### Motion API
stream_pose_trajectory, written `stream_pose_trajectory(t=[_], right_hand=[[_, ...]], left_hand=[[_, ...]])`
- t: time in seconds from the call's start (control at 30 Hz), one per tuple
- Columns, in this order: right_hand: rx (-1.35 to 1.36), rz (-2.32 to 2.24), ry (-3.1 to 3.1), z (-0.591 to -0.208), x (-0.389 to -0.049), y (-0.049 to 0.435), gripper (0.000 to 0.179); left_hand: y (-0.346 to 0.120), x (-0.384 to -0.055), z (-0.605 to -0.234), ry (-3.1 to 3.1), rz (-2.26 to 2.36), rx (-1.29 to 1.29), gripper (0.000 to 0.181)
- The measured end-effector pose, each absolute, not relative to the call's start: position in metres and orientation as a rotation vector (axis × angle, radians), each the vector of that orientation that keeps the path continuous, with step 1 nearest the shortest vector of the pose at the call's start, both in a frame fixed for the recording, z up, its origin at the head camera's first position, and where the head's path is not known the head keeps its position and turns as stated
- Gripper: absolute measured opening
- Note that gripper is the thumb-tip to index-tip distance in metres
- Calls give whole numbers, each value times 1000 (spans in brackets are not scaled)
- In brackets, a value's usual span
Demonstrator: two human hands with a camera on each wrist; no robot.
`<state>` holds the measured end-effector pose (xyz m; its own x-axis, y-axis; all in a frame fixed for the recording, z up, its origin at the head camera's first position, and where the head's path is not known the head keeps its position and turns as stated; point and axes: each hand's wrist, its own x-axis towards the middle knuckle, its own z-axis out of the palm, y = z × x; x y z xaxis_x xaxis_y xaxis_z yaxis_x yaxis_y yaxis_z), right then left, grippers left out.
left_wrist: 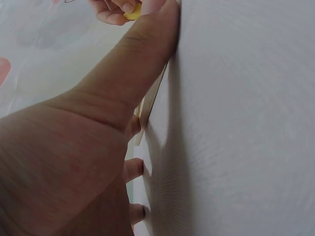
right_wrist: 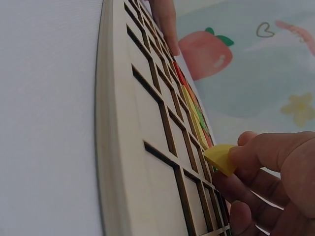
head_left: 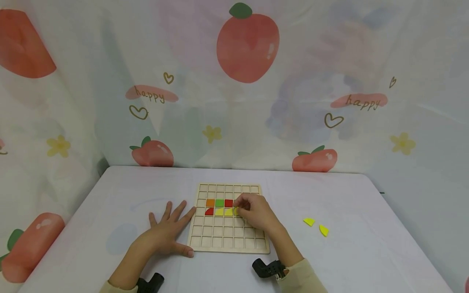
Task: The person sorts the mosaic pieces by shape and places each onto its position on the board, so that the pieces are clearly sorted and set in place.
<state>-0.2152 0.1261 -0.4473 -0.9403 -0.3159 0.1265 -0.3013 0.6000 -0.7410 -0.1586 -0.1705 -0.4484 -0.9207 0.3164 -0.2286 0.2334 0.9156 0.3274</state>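
A wooden grid board (head_left: 229,243) lies flat on the table. Two rows of coloured pieces fill some of its cells: an orange square (head_left: 210,202), a green square (head_left: 219,203) and a red one (head_left: 228,203) above, a red rounded piece (head_left: 209,211) and yellow pieces (head_left: 219,212) below. My right hand (head_left: 256,211) pinches a yellow quarter-round piece (right_wrist: 221,158) between thumb and fingers, at the cell right of the yellow ones. With fingers spread, my left hand (head_left: 166,232) rests on the table, its thumb and index finger at the board's left edge.
Two loose yellow pieces (head_left: 309,221) (head_left: 324,230) lie on the white tablecloth (head_left: 351,260) to the right of the board. A printed cloth backdrop (head_left: 234,110) rises behind the table. Each wrist wears a black camera mount (head_left: 269,268).
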Motion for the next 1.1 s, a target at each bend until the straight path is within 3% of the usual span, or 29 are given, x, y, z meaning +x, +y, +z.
stream_pose_trajectory(t=[1.1], right_hand=[[-491,-1120,2897,-445,-212,127,9]], left_hand=[[-170,-159,-448,2797,436,407,126]])
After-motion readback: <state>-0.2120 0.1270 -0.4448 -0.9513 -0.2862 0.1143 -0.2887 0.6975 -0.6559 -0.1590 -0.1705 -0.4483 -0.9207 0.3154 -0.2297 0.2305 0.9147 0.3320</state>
